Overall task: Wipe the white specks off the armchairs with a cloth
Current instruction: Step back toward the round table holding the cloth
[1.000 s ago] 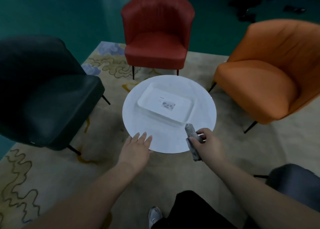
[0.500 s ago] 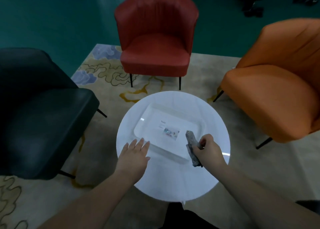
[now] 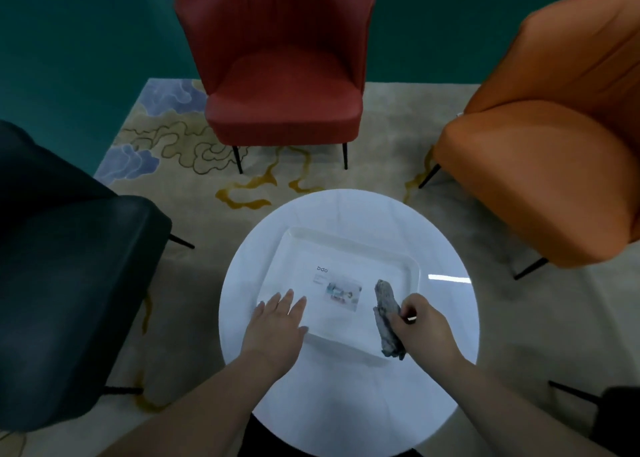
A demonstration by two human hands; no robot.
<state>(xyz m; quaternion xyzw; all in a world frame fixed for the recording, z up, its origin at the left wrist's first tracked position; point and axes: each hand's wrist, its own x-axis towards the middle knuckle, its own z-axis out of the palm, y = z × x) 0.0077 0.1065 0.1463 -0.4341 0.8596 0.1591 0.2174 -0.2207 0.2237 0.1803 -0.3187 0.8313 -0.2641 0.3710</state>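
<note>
Three armchairs ring a round white table [image 3: 349, 404]: a red armchair [image 3: 282, 86] straight ahead, an orange armchair [image 3: 554, 165] at right, a dark armchair [image 3: 65, 283] at left. No white specks show on them from here. My right hand [image 3: 424, 328] grips a rolled grey cloth [image 3: 388, 318] over the right end of a white tray [image 3: 346, 248] on the table. My left hand [image 3: 277, 325] is flat with straight fingers over the tray's near left corner.
A small printed card [image 3: 341, 290] lies in the tray. A patterned beige rug [image 3: 194, 165] covers the floor under the chairs, with teal floor beyond. A dark chair edge [image 3: 616, 411] shows at the lower right.
My view has moved forward over the table. Both hands have gone from the table's near edge to over the tray, the right one still holding the cloth.
</note>
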